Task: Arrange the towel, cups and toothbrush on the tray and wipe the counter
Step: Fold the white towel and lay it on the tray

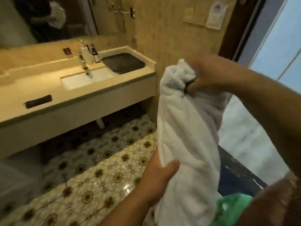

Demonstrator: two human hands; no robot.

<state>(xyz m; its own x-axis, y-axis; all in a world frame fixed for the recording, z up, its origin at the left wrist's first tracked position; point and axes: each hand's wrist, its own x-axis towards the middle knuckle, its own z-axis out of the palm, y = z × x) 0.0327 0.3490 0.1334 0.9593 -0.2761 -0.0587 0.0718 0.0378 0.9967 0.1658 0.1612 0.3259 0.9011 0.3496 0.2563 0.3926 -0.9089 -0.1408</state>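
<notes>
Towel (187, 136) bunched in mid-air away from counter (48, 93), right hand (210, 74) fisted on top end, left hand (156, 175) clasping lower part; dark tray (123, 62) beside sink bare, cups/toothbrush unclear, likely nothing arranged or wiped.

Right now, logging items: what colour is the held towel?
White towel, head view.

This is a bathroom, likely a hotel's. A long beige stone vanity counter (48, 88) holds a white rectangular undermount sink (84, 79) with a chrome tap (83, 64) behind it. Small toiletry bottles (95, 54) stand beside the tap, a wall mirror (40, 18) hangs above the counter, and patterned floral floor tiles (97, 173) lie below it.
</notes>
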